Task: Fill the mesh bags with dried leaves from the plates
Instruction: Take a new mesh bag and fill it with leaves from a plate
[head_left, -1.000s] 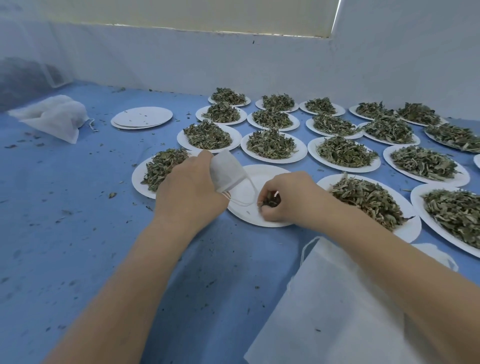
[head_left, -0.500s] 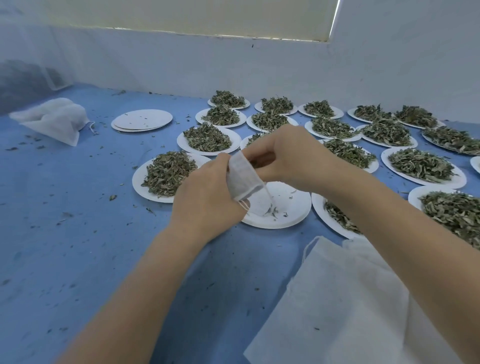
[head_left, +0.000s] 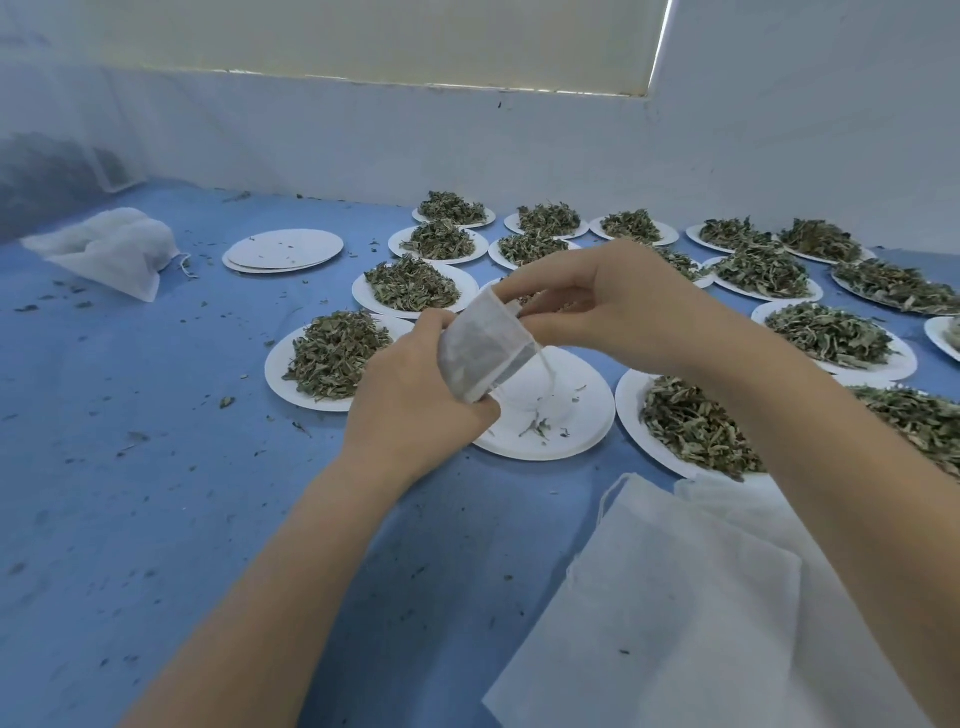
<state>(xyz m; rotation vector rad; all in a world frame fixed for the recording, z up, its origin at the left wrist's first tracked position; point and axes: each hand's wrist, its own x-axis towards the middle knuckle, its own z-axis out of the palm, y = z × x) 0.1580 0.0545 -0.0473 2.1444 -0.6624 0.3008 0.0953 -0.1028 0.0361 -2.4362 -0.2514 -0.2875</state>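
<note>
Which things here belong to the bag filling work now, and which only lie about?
In use: left hand, right hand, small mesh bag, nearly empty plate, full leaf plates.
Lying about: stacked empty plates, stuffed bag, flat bags.

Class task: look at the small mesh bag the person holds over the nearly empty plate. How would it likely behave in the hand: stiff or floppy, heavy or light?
The small mesh bag probably feels floppy: its thin fabric bends around the left hand, and the right hand holds its mouth open. Likely light, since it holds only dried leaves. Its drawstring dangles loose and might snag.
</note>
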